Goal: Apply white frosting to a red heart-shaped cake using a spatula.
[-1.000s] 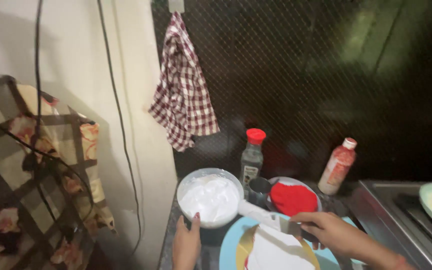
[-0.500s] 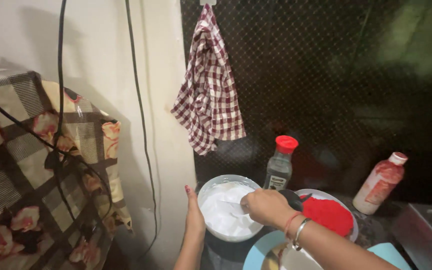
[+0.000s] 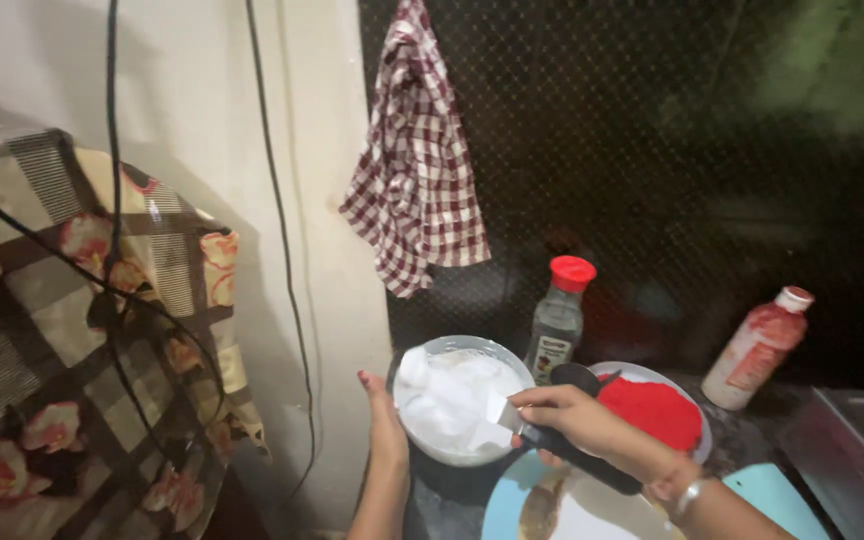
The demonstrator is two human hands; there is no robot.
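Down low, right hand (image 3: pixel 577 420) with fingers clamped on a black-handled knife (image 3: pixel 552 445), blade tip in the white stuff inside the white bowl (image 3: pixel 462 398) on the bench. Left hand (image 3: pixel 384 420) flat against the bowl's left side, fingers together. Just beside, a dish of red powder (image 3: pixel 652 412); farther back, a red-capped bottle (image 3: pixel 559 318), a reddish bottle (image 3: pixel 758 348), and a checked cloth (image 3: pixel 414 160) hanging up high.
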